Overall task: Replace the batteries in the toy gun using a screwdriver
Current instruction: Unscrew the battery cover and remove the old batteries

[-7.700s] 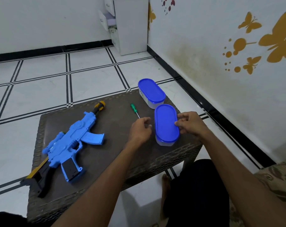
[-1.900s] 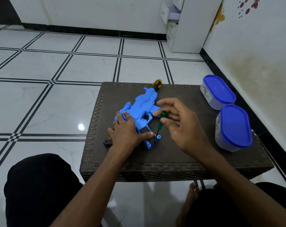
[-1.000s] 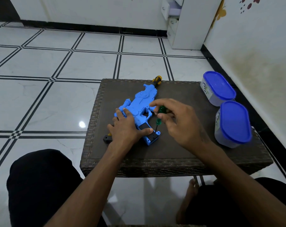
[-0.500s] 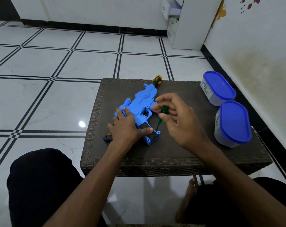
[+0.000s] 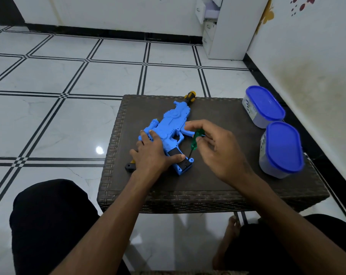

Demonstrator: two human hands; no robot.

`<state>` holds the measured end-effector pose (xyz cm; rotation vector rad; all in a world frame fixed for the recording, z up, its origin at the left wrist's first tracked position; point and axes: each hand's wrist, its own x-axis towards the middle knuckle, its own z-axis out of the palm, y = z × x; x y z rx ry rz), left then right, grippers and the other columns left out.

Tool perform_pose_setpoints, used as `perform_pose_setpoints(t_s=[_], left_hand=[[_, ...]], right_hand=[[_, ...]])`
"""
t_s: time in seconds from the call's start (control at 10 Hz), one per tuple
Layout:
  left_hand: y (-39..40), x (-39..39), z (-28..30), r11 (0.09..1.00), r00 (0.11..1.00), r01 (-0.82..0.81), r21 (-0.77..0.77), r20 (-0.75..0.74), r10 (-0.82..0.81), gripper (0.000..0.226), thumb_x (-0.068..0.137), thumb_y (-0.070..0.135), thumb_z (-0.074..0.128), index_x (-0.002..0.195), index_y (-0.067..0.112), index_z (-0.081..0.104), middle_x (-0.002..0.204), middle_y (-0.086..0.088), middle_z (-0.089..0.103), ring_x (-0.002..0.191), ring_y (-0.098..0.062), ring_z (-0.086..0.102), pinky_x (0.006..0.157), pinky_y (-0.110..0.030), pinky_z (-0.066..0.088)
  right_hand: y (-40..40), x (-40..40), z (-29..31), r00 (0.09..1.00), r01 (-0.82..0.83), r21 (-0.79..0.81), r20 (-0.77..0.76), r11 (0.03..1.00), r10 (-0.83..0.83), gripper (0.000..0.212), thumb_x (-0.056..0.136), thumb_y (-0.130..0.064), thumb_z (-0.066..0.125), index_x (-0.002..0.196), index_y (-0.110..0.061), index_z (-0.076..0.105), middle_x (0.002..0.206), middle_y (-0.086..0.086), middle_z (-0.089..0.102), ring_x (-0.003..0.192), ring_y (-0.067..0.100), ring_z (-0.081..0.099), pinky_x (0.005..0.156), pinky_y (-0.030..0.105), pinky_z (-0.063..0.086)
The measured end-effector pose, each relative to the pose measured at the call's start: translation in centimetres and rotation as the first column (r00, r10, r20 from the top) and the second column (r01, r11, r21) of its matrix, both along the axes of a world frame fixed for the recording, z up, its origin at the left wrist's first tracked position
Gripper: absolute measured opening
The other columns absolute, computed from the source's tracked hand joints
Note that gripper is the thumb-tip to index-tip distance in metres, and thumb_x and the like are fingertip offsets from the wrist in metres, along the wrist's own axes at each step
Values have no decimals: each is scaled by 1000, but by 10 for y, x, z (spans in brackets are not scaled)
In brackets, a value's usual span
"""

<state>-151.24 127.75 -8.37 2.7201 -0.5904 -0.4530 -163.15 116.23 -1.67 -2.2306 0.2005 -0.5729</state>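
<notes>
While the left hand (image 5: 151, 153) presses flat on the toy gun (image 5: 168, 133) on the counter (image 5: 217, 181), the right hand's fingers (image 5: 203, 131) pinch the green screwdriver (image 5: 195, 140). Its shaft slants down-left to the grip's lower end, just beside the left thumb. The gun's long axis runs away toward the far edge, muzzle farthest.

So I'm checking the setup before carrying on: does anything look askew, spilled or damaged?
Nothing stands out. The toy gun lies flat on the table under the left hand, the right hand holds the screwdriver at its grip, and both containers stand lidded.
</notes>
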Motion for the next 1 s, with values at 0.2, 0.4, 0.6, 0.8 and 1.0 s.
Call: perform_pose_setpoints(t_s=[0.2,0.4,0.6,0.8,1.0], left_hand=[[1,0,-1,1000,1000,-1,-11,-2,1,127,65,79,61,154,12,1,161,-18,-6,146,-38,11,112,-57,18],[1,0,0,1000,1000,-2,-14,-8,2,128,64,80,62,153,11,1,161,-18,-7,146,-39,10,112,-58,17],[1,0,-2,1000,1000,2,-18,2,-2,127,65,80,60,154,12,1,161,-18,-6,146,-38,11,112,-58,18],[0,1,-2,1000,1000,-2,-5,-1,2,128,64,80,61,154,12,1,161,-18,-6,146,-39,12,112,-58,18],[0,1,-2,1000,1000,-1,-11,1,1,126,65,80,60,154,13,0,161,-18,-7,146,-38,11,113,-58,17]], right_hand=[[1,3,-4,999,38,-4,19,999,-38,28,84,-13,74,111,-21,73,104,-1,57,94,9,61,82,18,53],[0,0,-2,1000,18,11,1,1000,-18,39,89,7,52,121,-13,60,113,-4,67,106,8,65,91,30,55],[1,1,-4,998,32,-1,51,999,-32,25,83,-9,74,107,-18,73,103,-4,55,96,5,59,80,13,50],[-2,1,-2,1000,7,13,5,1000,-7,44,87,11,52,123,-14,59,115,-4,66,112,3,61,95,29,53],[1,1,-6,999,-4,-4,42,1000,4,24,86,-9,71,108,-17,71,110,-2,55,99,3,59,83,11,50]])
